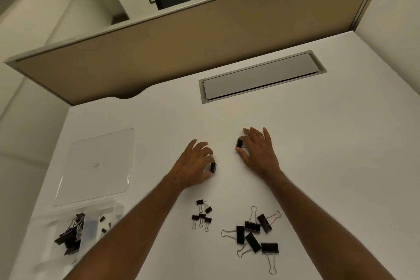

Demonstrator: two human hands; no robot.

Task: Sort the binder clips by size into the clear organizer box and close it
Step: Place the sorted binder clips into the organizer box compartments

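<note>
Clear organizer box (pixel 75 232), near left on white desk (pixel 318 154): open, large black clips in left compartment, few small clips in next; hinged lid (pixel 97 166) flat on far side

Left hand (pixel 195 166): pinching medium clip (pixel 213 167), long axis near-far

Right hand (pixel 256 148): fingers spread, pinching second medium clip (pixel 239 143)

Small clips (pixel 201 215), large clips (pixel 254 233): loose near centre, handles mixed directions

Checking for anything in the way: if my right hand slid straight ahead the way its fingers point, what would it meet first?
Nothing close: the right hand has bare desk ahead. Beyond that, probably the grey cable hatch, though depth is unclear.
</note>
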